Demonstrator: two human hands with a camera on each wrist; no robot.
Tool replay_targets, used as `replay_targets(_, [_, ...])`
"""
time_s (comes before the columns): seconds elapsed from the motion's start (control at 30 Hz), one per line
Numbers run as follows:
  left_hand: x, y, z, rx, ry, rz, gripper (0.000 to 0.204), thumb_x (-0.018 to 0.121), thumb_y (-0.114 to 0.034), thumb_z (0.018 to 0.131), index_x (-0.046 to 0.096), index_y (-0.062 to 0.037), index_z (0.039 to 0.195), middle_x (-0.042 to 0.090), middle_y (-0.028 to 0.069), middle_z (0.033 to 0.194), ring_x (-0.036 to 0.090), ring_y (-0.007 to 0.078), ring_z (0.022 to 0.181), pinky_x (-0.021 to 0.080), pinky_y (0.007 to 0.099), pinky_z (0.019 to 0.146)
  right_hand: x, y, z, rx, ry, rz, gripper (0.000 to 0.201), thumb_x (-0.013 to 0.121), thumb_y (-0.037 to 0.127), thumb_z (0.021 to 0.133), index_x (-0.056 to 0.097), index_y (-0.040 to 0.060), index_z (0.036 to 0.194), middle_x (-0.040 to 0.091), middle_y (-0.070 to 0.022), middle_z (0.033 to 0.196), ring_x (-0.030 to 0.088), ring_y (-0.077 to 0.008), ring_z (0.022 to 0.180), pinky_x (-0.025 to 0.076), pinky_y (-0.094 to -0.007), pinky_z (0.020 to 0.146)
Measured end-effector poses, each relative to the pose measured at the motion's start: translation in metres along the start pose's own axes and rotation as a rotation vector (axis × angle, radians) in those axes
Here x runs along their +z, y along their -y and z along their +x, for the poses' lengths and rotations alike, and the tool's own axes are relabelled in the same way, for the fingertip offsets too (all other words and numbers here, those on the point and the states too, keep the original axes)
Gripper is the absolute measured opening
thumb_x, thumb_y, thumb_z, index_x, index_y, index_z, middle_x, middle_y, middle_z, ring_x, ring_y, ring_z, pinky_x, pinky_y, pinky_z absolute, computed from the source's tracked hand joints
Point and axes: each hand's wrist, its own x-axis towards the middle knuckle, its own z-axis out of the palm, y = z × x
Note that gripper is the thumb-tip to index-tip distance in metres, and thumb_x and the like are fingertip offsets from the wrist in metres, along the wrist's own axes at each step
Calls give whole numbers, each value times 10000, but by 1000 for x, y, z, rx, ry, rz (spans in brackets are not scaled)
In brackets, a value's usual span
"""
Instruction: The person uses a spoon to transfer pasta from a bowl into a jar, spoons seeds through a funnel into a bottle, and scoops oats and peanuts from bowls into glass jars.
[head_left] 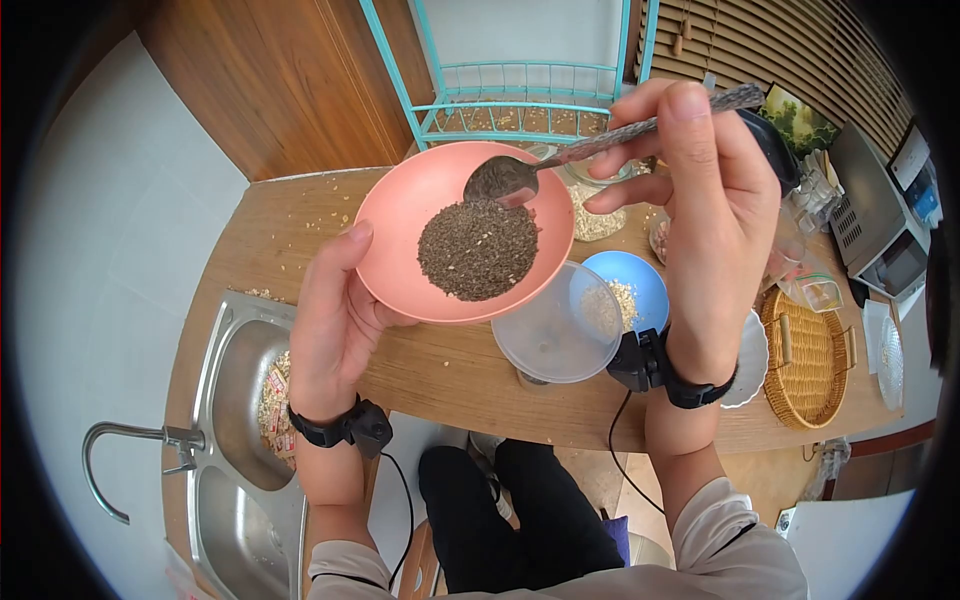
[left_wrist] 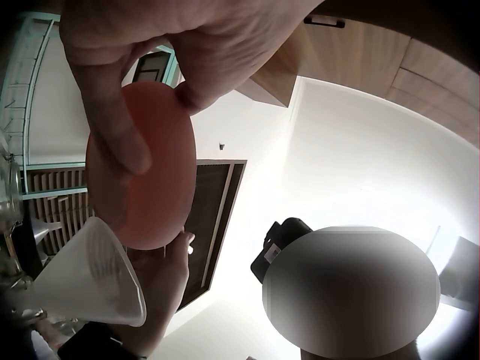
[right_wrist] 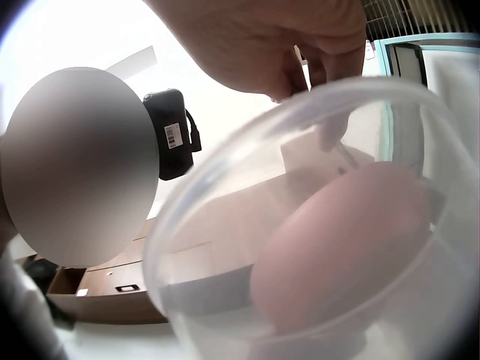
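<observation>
My left hand (head_left: 335, 320) grips the near-left rim of a pink plate (head_left: 390, 240), thumb on top and fingers underneath. A mound of small dark seeds (head_left: 478, 255) lies in the plate's middle. Between thumb and fingers, my right hand (head_left: 715, 210) pinches the handle of a metal spoon (head_left: 605, 142). The spoon's bowl hangs over the far edge of the seeds. Below and right of the plate stands a translucent plastic funnel (head_left: 560, 335), partly overlapped by the plate. Its cone shape shows in the left wrist view, where the plate's underside (left_wrist: 161, 180) faces the camera.
A blue plate (head_left: 648, 285) with pale flakes sits beyond the funnel, near a glass jar of flakes (head_left: 597, 218). Farther right are a wicker tray (head_left: 815, 375) and a microwave (head_left: 885, 215). A teal rack (head_left: 515, 135) stands behind; a steel sink (head_left: 235, 350) is at left.
</observation>
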Motion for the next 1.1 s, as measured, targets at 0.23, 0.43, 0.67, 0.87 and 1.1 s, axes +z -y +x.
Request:
replay_targets(0.23, [19, 0, -9, 93, -32, 123, 467, 442, -315, 1021, 497, 81, 1262, 685, 177, 1057, 727, 221, 872, 637, 314, 713, 5, 7, -2, -7, -32, 29, 371, 487, 288, 1043, 619, -46, 949, 626, -116, 1001, 632, -147, 716, 553, -259, 510])
replay_targets(0.43, [25, 0, -11, 134, -48, 182, 460, 474, -316, 1023, 497, 75, 1264, 686, 163, 1048, 727, 212, 863, 635, 321, 716, 8, 7, -2, -52, -59, -2, 369, 468, 286, 1049, 603, -41, 945, 609, -113, 968, 619, -139, 695, 543, -249, 498])
replay_targets(0.67, [30, 6, -4, 143, -59, 201, 447, 503, -297, 1015, 501, 64, 1278, 685, 157, 1047, 726, 204, 854, 631, 311, 701, -6, 5, -2, -137, -123, -45, 379, 419, 280, 1064, 585, -39, 943, 600, -132, 956, 608, -143, 674, 530, -239, 497])
replay_targets(0.87, [35, 9, 0, 146, -64, 229, 460, 519, -306, 1009, 501, 57, 1290, 684, 150, 1058, 725, 197, 851, 629, 304, 689, -11, 9, -8, -170, -105, -25, 386, 417, 298, 1061, 562, -39, 939, 582, -140, 930, 602, -151, 648, 515, -233, 493])
replay_targets(1.1, [34, 8, -4, 159, -50, 235, 472, 533, -316, 1004, 498, 53, 1298, 681, 147, 1079, 724, 200, 878, 630, 313, 718, -1, 19, -9, -150, -145, -72, 390, 420, 303, 1061, 574, -36, 946, 587, -141, 950, 591, -140, 643, 509, -232, 494])
